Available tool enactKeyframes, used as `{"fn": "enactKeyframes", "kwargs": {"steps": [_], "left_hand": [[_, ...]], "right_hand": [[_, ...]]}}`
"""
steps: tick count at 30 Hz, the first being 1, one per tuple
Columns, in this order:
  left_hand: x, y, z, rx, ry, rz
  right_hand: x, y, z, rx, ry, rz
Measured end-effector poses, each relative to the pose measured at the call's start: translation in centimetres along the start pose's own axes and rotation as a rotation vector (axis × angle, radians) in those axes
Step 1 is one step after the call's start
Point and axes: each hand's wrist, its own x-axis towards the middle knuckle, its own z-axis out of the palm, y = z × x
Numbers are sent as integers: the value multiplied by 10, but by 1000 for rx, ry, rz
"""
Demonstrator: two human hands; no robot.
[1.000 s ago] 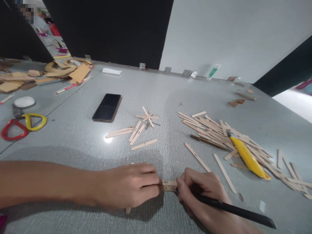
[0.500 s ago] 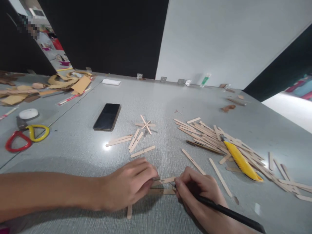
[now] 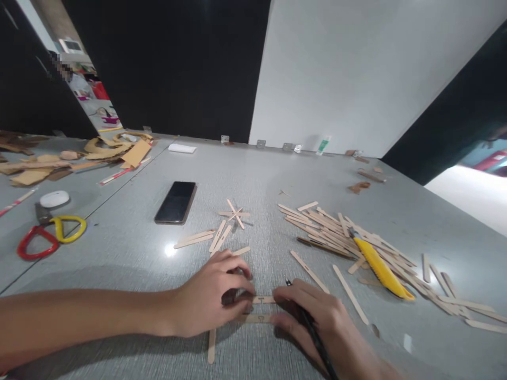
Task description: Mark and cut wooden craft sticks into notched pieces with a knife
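My left hand (image 3: 212, 298) rests on the grey table (image 3: 119, 253) with its fingers curled over the left ends of two marked wooden sticks (image 3: 259, 309) that lie side by side. From the right, my right hand (image 3: 312, 322) presses its fingertips on the other ends of the same sticks. It also holds a black pen (image 3: 312, 332), whose tip points up and away from me. One more stick (image 3: 211, 345) pokes out from under my left hand toward me.
A big heap of wooden sticks (image 3: 336, 227) with a yellow utility knife (image 3: 378, 266) lies right. Loose sticks (image 3: 216, 235) and a black phone (image 3: 176, 202) are ahead. Red and yellow scissors (image 3: 49, 235) and cardboard scraps (image 3: 79, 153) sit left.
The left fingers lifted and curled over the sticks. The right hand stopped marking, turned the pen tip upward and laid its fingers on the sticks. The camera tilted up.
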Motion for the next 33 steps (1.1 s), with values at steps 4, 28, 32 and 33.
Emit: {"fn": "enactKeyframes", "kwargs": {"steps": [4, 28, 32, 33], "left_hand": [[2, -1, -2, -19, -39, 7], [-2, -1, -1, 57, 0, 189], [-6, -3, 2, 100, 1, 212], [-7, -3, 3, 112, -2, 213]], "right_hand": [[-2, 0, -2, -73, -85, -20], [-5, 6, 8, -138, -96, -113], [-5, 7, 9, -145, -76, -134], [-5, 6, 9, -147, -76, -140]]}}
